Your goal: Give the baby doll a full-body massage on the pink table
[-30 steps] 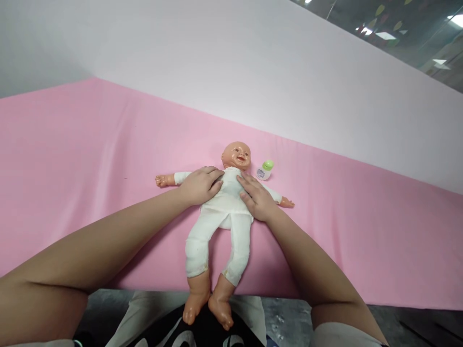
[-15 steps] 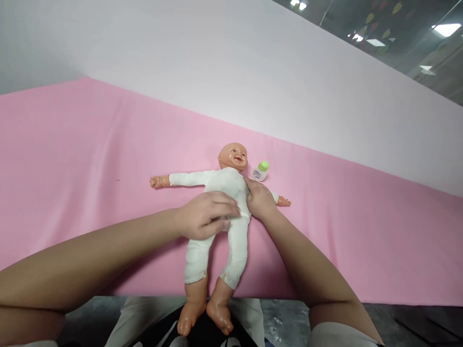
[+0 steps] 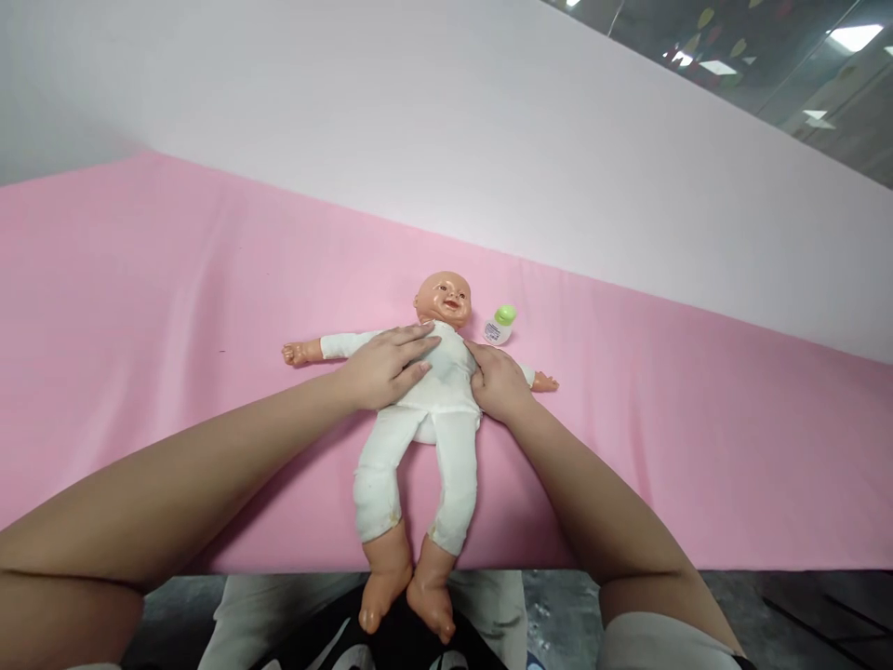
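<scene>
A baby doll [image 3: 446, 409] in a white bodysuit lies on its back on a pink cloth [image 3: 174, 307], arms spread wide, feet hanging over the near edge. My left hand [image 3: 383, 368] rests flat on the doll's chest and shoulder, fingers spread toward its neck. My right hand [image 3: 499, 383] presses against the doll's other side, by the armpit and upper arm. A small white bottle with a green cap [image 3: 499, 325] stands just right of the doll's head.
A white wall panel [image 3: 419, 121] rises behind the pink cloth. The cloth's near edge drops to a grey floor [image 3: 558, 619], and my lap shows below the doll's feet. Glass with ceiling lights sits at the upper right.
My left hand slid from the doll's chest down to its belly and has come back up to the chest. My right hand stayed at the doll's side.
</scene>
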The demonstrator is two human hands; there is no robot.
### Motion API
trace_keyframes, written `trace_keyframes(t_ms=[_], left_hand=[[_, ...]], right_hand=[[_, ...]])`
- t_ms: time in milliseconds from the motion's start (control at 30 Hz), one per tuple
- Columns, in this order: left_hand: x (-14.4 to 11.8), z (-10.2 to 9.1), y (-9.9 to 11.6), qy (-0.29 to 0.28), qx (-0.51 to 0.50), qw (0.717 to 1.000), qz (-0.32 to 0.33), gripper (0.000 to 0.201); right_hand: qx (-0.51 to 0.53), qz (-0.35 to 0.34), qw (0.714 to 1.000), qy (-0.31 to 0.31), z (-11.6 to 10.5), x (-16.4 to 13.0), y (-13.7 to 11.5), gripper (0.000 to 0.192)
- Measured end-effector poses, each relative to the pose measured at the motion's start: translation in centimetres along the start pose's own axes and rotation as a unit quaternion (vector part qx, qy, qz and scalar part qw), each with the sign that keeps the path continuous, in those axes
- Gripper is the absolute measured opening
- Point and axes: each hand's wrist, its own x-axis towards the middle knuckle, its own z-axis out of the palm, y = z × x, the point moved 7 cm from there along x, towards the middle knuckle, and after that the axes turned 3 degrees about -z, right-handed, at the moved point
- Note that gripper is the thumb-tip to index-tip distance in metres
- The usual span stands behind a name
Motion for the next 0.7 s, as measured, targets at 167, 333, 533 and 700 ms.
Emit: trace_keyframes(t_ms=[167, 333, 533, 700], left_hand=[[0.3, -0.7, -2.2, 0.025, 0.076, 0.995, -0.062, 0.057], [0.6, -0.6, -2.1, 0.020, 0.121, 0.990, -0.066, 0.056], [0.5, -0.4, -1.7, 0.010, 0.160, 0.985, -0.063, 0.057], [0.5, -0.2, -1.6, -0.001, 0.165, 0.985, -0.054, 0.056]], right_hand=[[0.010, 0.002, 1.000, 0.017, -0.1, -0.3, 0.3, 0.064], [0.088, -0.084, 0.987, 0.109, -1.4, -1.2, -1.9, 0.047], [0.153, -0.348, 0.925, 0.007, -1.9, -4.3, -10.4, 0.049], [0.113, -0.322, 0.937, -0.069, -0.6, -4.4, -10.9, 0.067]])
